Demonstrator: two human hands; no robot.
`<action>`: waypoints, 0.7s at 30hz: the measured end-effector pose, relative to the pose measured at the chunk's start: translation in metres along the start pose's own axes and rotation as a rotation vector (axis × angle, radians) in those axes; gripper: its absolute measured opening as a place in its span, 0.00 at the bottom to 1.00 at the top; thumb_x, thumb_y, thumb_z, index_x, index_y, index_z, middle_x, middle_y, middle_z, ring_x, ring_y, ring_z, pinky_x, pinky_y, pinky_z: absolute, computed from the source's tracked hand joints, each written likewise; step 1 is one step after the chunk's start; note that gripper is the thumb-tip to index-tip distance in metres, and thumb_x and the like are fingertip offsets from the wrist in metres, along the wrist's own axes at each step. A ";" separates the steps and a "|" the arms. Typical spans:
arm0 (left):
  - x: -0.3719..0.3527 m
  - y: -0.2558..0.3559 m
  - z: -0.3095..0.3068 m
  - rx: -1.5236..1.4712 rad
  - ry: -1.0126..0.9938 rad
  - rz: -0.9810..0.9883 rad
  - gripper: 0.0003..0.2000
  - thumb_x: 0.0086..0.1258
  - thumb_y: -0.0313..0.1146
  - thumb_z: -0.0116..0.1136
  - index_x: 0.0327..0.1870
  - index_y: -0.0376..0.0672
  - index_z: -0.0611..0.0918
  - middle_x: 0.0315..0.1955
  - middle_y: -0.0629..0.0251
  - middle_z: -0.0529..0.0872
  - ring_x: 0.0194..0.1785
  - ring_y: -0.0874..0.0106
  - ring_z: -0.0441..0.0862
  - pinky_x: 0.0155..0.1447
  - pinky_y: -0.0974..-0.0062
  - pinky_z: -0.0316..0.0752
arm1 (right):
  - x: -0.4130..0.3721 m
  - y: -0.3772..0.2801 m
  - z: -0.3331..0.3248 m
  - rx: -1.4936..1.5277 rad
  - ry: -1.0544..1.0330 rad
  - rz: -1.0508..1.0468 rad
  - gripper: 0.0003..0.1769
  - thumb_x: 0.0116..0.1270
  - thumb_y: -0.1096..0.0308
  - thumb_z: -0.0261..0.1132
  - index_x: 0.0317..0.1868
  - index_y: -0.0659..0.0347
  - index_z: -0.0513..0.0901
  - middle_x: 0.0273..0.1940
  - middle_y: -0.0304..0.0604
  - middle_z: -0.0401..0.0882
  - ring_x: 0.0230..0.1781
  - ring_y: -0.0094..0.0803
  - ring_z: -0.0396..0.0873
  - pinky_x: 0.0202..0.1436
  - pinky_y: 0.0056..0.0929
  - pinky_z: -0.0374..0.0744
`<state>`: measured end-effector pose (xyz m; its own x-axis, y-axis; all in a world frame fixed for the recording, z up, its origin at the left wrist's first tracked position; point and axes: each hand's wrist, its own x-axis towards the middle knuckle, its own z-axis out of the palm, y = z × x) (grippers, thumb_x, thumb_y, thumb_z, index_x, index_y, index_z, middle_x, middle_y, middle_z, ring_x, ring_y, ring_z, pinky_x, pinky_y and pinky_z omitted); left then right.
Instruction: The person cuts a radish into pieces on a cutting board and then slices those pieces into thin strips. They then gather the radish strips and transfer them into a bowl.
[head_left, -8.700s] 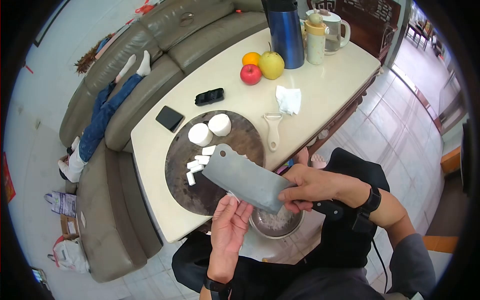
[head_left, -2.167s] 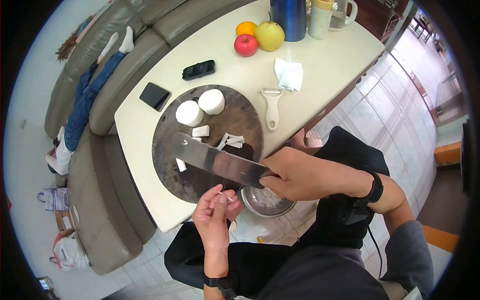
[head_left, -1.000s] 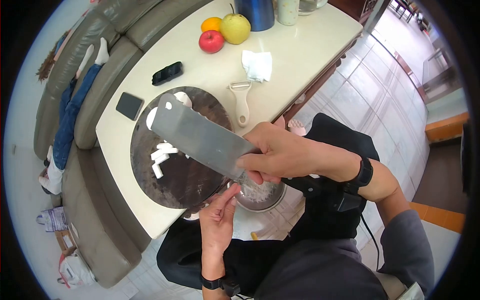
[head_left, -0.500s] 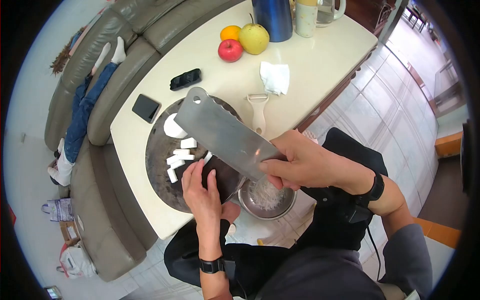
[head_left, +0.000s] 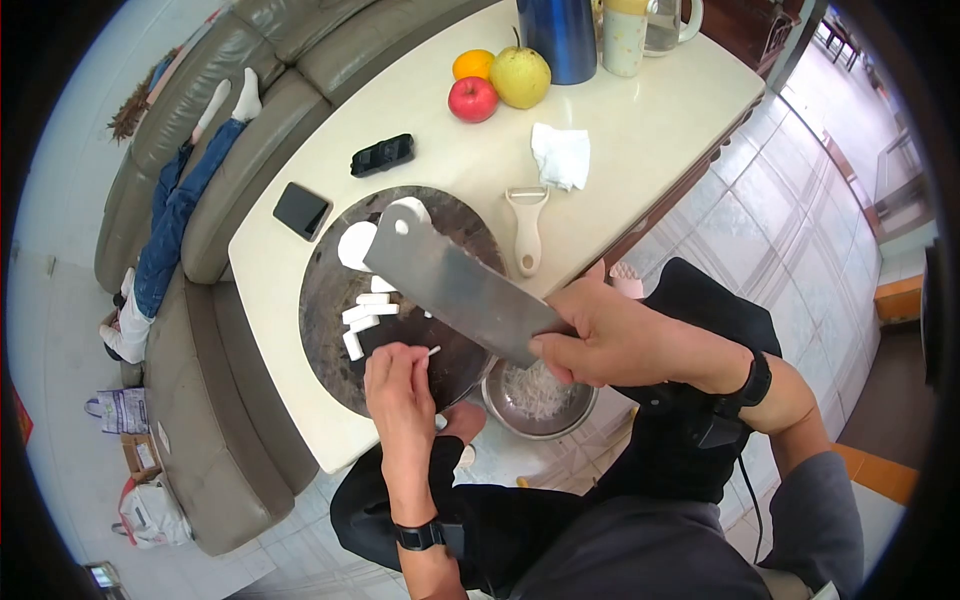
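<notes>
My right hand grips the handle end of a broad metal cleaver, its blade raised over the round dark cutting board. Low on the board, my left hand has its fingers pressed together, with a small white piece at the fingertips. Several white blocks lie on the board left of the blade. A round white chunk sits near the blade's far end, with another partly hidden behind it. Below the cleaver, a metal bowl holds fine white shreds.
On the cream table are a peeler, a white cloth, a black object, a phone, a red apple, a pear, an orange and a blue flask. A person's legs rest on the sofa.
My left fingers have drawn together and moved slightly down, away from the white blocks. The cleaver's far end has dipped a little. The whole view has shifted slightly.
</notes>
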<state>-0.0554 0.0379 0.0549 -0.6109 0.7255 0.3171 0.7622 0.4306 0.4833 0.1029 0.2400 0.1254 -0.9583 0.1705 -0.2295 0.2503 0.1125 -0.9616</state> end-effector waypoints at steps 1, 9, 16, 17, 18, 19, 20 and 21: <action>-0.007 -0.002 -0.002 0.062 0.010 0.045 0.08 0.58 0.18 0.60 0.38 0.37 0.82 0.36 0.57 0.79 0.43 0.57 0.77 0.47 0.64 0.72 | 0.001 0.005 0.003 -0.073 -0.012 -0.086 0.15 0.64 0.68 0.57 0.22 0.69 0.77 0.15 0.50 0.74 0.15 0.36 0.74 0.22 0.35 0.73; -0.045 0.005 0.003 0.118 0.049 0.167 0.14 0.55 0.12 0.58 0.45 0.29 0.82 0.44 0.51 0.80 0.47 0.54 0.79 0.51 0.63 0.75 | 0.007 0.019 0.034 -0.758 0.063 -0.373 0.08 0.54 0.70 0.63 0.25 0.68 0.77 0.21 0.56 0.77 0.22 0.49 0.81 0.27 0.40 0.78; -0.043 0.003 0.006 0.073 0.029 0.145 0.13 0.57 0.13 0.58 0.45 0.28 0.82 0.44 0.48 0.81 0.45 0.50 0.79 0.48 0.59 0.75 | 0.021 0.005 0.030 -0.942 -0.093 -0.453 0.06 0.49 0.74 0.65 0.26 0.68 0.78 0.20 0.52 0.78 0.22 0.45 0.81 0.25 0.36 0.78; -0.043 0.002 0.006 0.068 0.015 0.147 0.13 0.57 0.13 0.59 0.44 0.28 0.82 0.43 0.48 0.81 0.44 0.49 0.79 0.47 0.59 0.75 | 0.022 0.005 0.030 -0.941 -0.099 -0.449 0.06 0.49 0.74 0.65 0.26 0.68 0.78 0.20 0.52 0.78 0.22 0.45 0.81 0.25 0.36 0.78; -0.043 0.001 0.007 0.063 0.000 0.150 0.12 0.57 0.14 0.59 0.44 0.27 0.81 0.42 0.48 0.81 0.43 0.49 0.79 0.46 0.58 0.75 | 0.022 0.004 0.031 -0.959 -0.116 -0.425 0.06 0.48 0.74 0.65 0.26 0.69 0.78 0.20 0.52 0.78 0.22 0.45 0.81 0.25 0.36 0.77; -0.043 0.000 0.009 0.058 -0.004 0.147 0.12 0.57 0.14 0.59 0.44 0.27 0.81 0.42 0.48 0.81 0.43 0.49 0.79 0.46 0.58 0.75 | 0.022 0.004 0.031 -0.978 -0.133 -0.400 0.06 0.48 0.74 0.65 0.26 0.70 0.78 0.20 0.52 0.77 0.23 0.45 0.82 0.24 0.37 0.77; -0.044 0.000 0.011 0.068 0.019 0.152 0.12 0.57 0.14 0.59 0.44 0.27 0.81 0.42 0.48 0.81 0.43 0.49 0.79 0.46 0.58 0.74 | 0.023 0.003 0.030 -0.976 -0.137 -0.394 0.06 0.48 0.74 0.65 0.26 0.70 0.78 0.20 0.52 0.77 0.23 0.45 0.82 0.24 0.37 0.77; -0.045 0.000 0.012 0.077 0.041 0.158 0.12 0.58 0.15 0.59 0.44 0.27 0.81 0.41 0.48 0.82 0.42 0.48 0.79 0.46 0.57 0.74 | 0.023 0.002 0.029 -0.967 -0.184 -0.381 0.06 0.48 0.74 0.64 0.26 0.70 0.78 0.20 0.52 0.78 0.23 0.45 0.82 0.24 0.37 0.78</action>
<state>-0.0253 0.0123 0.0308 -0.4895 0.7657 0.4173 0.8624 0.3543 0.3616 0.0770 0.2156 0.1133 -0.9826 -0.1824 -0.0345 -0.1459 0.8739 -0.4638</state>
